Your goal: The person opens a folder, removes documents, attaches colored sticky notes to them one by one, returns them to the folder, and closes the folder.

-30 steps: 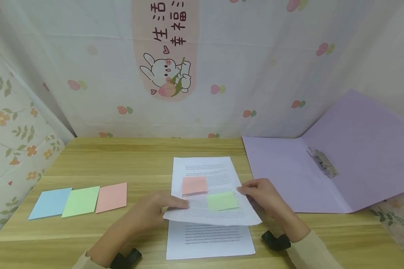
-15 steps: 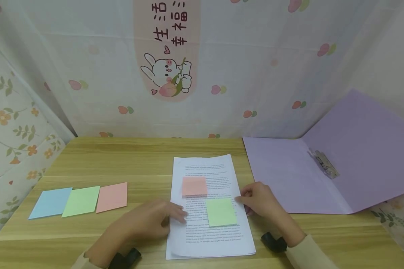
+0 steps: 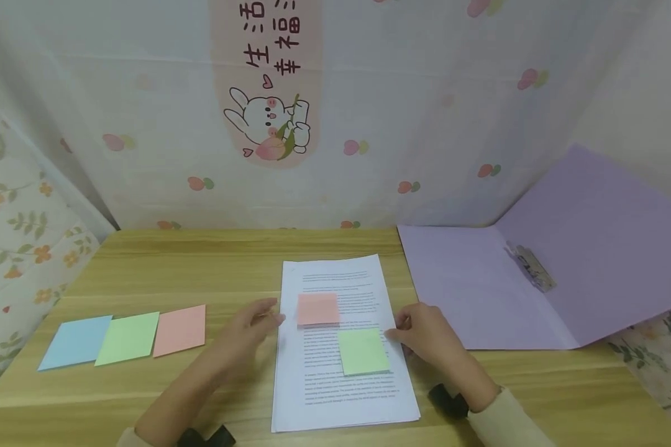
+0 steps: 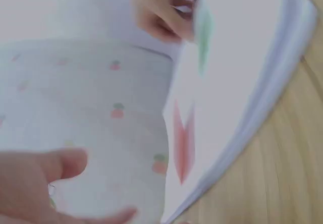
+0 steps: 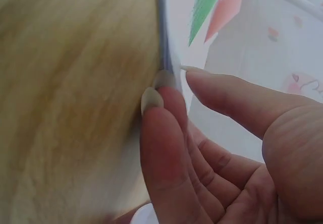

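Note:
A stack of printed sheets (image 3: pixel 346 403) lies on the table. On its top sheet are a pink sticky note (image 3: pixel 318 309) and, lower and to the right, a green sticky note (image 3: pixel 363 351). My right hand (image 3: pixel 427 332) pinches the stack's right edge; in the right wrist view the thumb (image 5: pixel 222 90) is on the top sheet and the fingertips are at the edge. Beside the left edge is my left hand (image 3: pixel 251 329), its thumb and fingers spread apart with nothing between them. The left wrist view is blurred.
Blue (image 3: pixel 74 343), green (image 3: pixel 127 338) and pink (image 3: pixel 180 331) sticky-note pads lie in a row at the left. A lilac folder (image 3: pixel 470 279) with a metal clip (image 3: pixel 531 267) stands open at the right. A patterned curtain (image 3: pixel 369 112) hangs behind the table (image 3: pixel 201 261).
The lifted top sheet has come down flat onto the stack. My left hand has let go of it and moved left and away to the stack's left edge; my right hand stays at the right edge.

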Demonstrator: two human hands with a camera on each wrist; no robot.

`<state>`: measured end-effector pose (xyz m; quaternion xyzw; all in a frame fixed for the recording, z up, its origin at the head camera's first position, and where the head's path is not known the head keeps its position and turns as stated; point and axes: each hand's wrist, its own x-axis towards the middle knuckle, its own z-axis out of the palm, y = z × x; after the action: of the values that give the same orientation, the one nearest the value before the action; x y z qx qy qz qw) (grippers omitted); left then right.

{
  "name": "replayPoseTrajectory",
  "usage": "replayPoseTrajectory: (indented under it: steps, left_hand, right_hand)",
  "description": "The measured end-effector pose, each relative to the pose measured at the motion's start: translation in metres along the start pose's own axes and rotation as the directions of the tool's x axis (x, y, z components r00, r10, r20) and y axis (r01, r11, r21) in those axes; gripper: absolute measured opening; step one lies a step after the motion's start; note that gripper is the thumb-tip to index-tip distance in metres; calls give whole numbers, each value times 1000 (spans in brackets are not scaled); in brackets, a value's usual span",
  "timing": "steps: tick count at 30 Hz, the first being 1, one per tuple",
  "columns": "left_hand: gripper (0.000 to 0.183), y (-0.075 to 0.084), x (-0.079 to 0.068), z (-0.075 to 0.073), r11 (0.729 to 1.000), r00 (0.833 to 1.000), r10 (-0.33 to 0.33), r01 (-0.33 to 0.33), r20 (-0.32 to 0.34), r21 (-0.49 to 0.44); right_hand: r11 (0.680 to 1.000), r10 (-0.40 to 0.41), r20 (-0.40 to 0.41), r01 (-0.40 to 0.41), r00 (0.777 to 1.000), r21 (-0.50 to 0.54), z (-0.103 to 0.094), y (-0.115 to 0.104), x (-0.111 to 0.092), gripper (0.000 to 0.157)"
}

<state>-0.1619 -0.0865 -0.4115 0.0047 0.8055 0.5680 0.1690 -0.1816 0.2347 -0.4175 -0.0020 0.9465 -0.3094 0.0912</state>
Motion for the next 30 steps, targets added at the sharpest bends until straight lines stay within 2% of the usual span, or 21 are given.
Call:
replayPoseTrajectory:
  steps: [2, 4, 7, 9, 11, 16, 19, 24, 27, 30]
  left_hand:
    - [71, 2, 0, -2, 989, 997, -49, 57, 60, -135]
    - [72, 2, 2, -4, 961, 991, -60, 91, 123, -261]
    - [69, 2, 6, -4, 916, 984, -52, 116, 172, -384]
    - [67, 2, 8, -3, 895, 980, -49, 129, 193, -426]
    - [67, 2, 11, -2, 882, 979, -72, 153, 192, -446]
    - [63, 1, 15, 1, 859, 979, -108, 181, 175, -478]
    - [56, 0, 17, 5, 872, 980, -104, 173, 172, -457]
    - [50, -2, 22, 14, 917, 978, -100, 163, 185, -364]
    - [49, -5, 25, 19, 948, 978, -72, 128, 194, -292]
    - [48, -10, 27, 22, 964, 980, -39, 88, 194, -250]
  right_hand:
    - [1000, 9, 2, -9, 1000, 1, -1, -1, 0, 13]
    - [1000, 9, 5, -9, 1000, -1, -1, -2, -1, 13]
    - [1000, 12, 7, -12, 1000, -9, -2, -3, -1, 14]
    - [1000, 6, 7, -6, 1000, -12, -3, -3, -2, 14]
    - [1000, 5, 7, -5, 1000, -12, -3, -2, -2, 14]
    - [1000, 6, 8, -6, 1000, 0, -2, -2, -1, 13]
    - [1000, 7, 8, -7, 1000, 2, -1, -1, 0, 13]
    - [1000, 13, 8, -13, 1000, 3, 0, -1, -1, 13]
    - [1000, 14, 5, -14, 1000, -6, 0, -1, -1, 14]
    - [1000, 9, -6, -9, 1000, -23, 1, -1, -1, 14]
